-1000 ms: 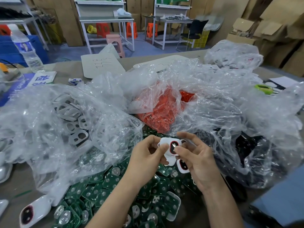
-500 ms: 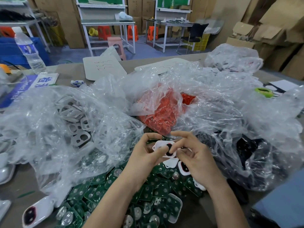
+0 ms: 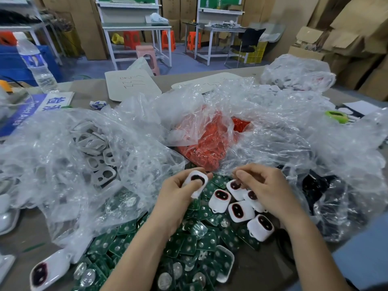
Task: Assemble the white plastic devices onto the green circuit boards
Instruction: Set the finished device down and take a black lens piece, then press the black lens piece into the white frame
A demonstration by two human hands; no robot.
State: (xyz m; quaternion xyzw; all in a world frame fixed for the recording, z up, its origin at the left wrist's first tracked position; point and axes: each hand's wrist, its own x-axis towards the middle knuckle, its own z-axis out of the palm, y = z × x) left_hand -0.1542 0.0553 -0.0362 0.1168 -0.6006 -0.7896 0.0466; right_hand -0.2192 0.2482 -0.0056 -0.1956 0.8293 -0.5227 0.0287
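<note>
Since a second ago the hands have parted: the white device (image 3: 196, 182) that both held together now sits in the left grip (image 3: 178, 192) alone, pinched between thumb and curled fingers with its dark window facing up, just above the pile of green circuit boards (image 3: 189, 244) near the front edge of the counter (image 3: 262, 276). The right grip (image 3: 266, 190) has shifted to the right and hovers with its fingers curled over a cluster of finished white devices (image 3: 240, 211) lying on the boards; whether it pinches anything cannot be told. One of these devices (image 3: 235, 185) lies right under its fingertips (image 3: 241, 175). A clear bag of white frames (image 3: 94, 160) spreads toward the left edge, a bag of red parts (image 3: 207, 141) lies behind the hands at mid-counter, and a bag of black parts (image 3: 315, 185) sits to the right. Another white device (image 3: 46, 271) rests at the front left corner. A water bottle (image 3: 35, 61) stands at the far left.
</note>
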